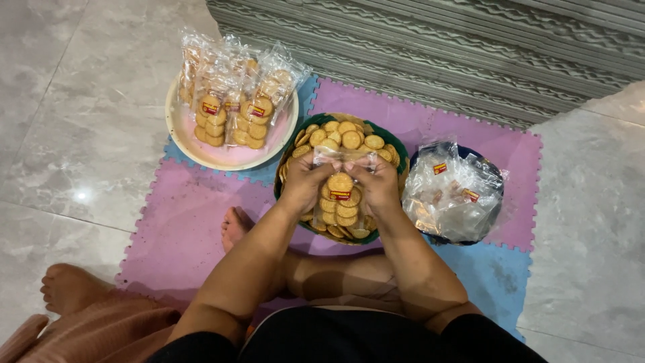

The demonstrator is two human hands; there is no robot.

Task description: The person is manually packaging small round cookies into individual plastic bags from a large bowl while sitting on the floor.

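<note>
The packet of biscuits (340,202) hangs between both hands just above the green bowl (398,149), a clear plastic sleeve with round golden biscuits stacked inside and a small red and yellow label on its front. Its long axis runs away from the person, the open crinkled top at the far end and the filled bottom end nearer the lap. The left hand (304,180) pinches the top left corner with its fingers closed on the plastic, and the right hand (377,183) does the same on the top right corner, so the mouth of the packet is stretched between them.

Under it, the green bowl is heaped with loose biscuits of the same kind, flat, round and ridged at the edge. Just to the right sits a dark blue bowl (494,176) stuffed with empty clear bags (451,195) (crumpled and shiny, a few showing the same small label). Farther off to the left, a pale round plate (183,138) holds several filled packets (232,101) leaning against one another. Everything rests on a foam puzzle mat (188,222) of pink and blue squares laid over glossy grey floor tiles (60,121).
</note>
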